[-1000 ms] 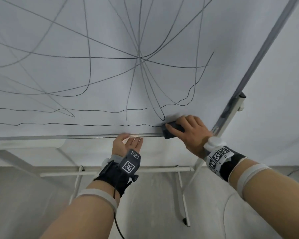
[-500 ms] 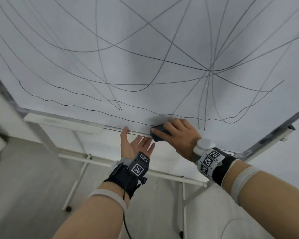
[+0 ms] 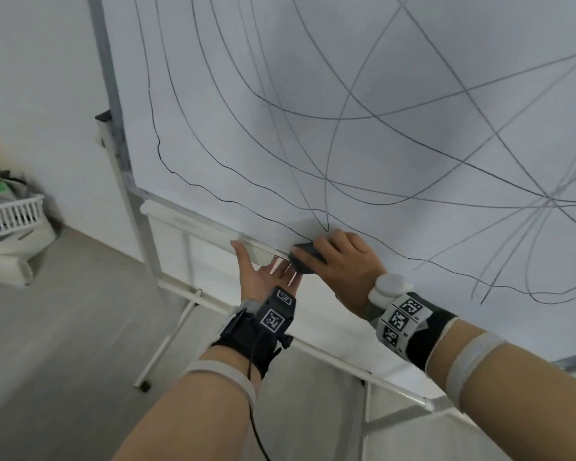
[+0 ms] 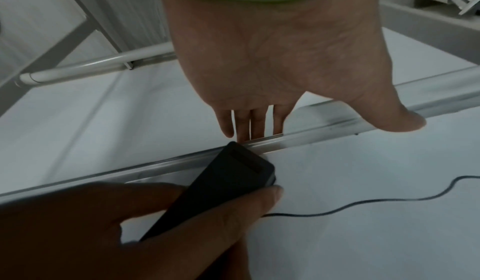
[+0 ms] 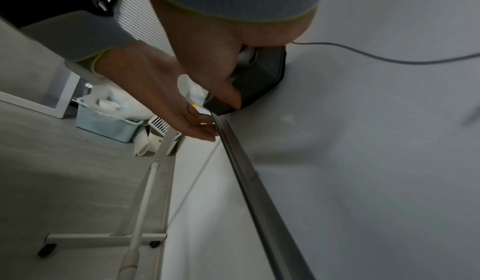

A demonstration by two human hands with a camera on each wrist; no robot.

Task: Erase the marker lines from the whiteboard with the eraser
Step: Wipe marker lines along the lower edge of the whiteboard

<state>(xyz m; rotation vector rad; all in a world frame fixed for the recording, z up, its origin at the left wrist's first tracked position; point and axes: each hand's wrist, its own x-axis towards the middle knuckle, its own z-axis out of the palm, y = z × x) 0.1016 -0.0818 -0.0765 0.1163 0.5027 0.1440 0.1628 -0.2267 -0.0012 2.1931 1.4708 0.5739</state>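
The whiteboard [image 3: 396,78] fills the head view, crossed by many dark marker lines [image 3: 240,207]. My right hand [image 3: 343,261] grips a black eraser [image 3: 305,257] and presses it flat on the board just above the bottom frame, at the end of the lowest wavy line. In the left wrist view the eraser [image 4: 221,188] lies between thumb and fingers of that hand [image 4: 145,229]. My left hand [image 3: 263,271] is palm up under the bottom rail [image 4: 337,128], fingers straight behind it and thumb on its front. The right wrist view shows the eraser [image 5: 257,81] against the board [image 5: 376,141].
The board stands on a white metal stand [image 3: 180,324] with a crossbar and wheeled feet [image 5: 103,238]. A white slatted basket [image 3: 10,214] and a pale blue tub [image 5: 106,124] sit on the grey floor at left. A white wall is behind.
My right hand has slid the eraser leftwards along the bottom edge, wiping away the lowest line to its right. My left hand has followed along the rail, and the head has turned left.
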